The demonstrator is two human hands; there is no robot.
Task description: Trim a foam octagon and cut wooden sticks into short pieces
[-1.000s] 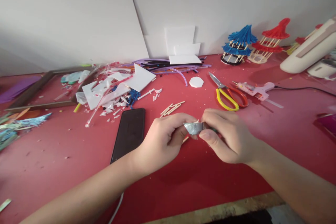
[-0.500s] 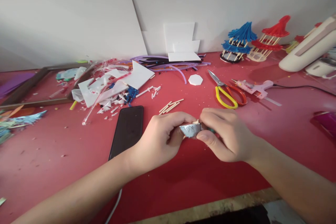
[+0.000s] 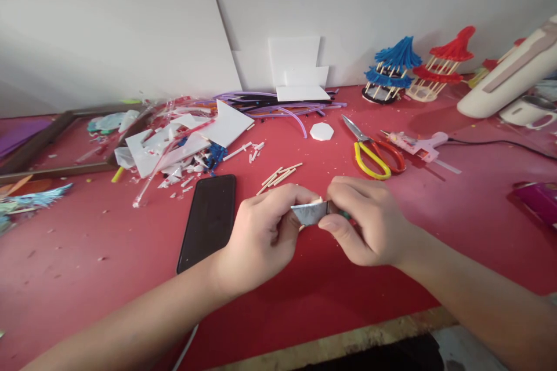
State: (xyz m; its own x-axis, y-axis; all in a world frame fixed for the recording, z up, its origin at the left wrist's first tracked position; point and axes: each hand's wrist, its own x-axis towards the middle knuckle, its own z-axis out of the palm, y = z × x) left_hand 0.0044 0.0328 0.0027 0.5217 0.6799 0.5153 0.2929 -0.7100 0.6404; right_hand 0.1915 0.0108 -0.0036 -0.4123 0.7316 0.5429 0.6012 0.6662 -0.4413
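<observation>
My right hand [image 3: 369, 220] is closed round the hidden handle of a small knife [image 3: 311, 214]. Its short, wide metal blade points left, and a bit of green shows behind my fingers. My left hand [image 3: 263, 226] is closed, with thumb and index finger at the blade's tip. Pale ends of a thin wooden stick [image 3: 321, 200] peek out above and below the blade, and most of the stick is hidden. Just beyond my left hand several cut wooden sticks [image 3: 281, 176] lie on the red table [image 3: 270, 313].
A black phone [image 3: 206, 220] lies left of my hands. Ahead are a white octagon [image 3: 322, 131], scissors [image 3: 369, 153] and a pink glue gun [image 3: 418, 143]. White scraps [image 3: 174, 148] pile up at the back left. Blue [image 3: 394, 72] and red [image 3: 444, 66] stick towers stand at the back right.
The blade has tilted slightly between my hands, its tip now a little further left. Both hands keep their grip, and the whole view has shifted slightly.
</observation>
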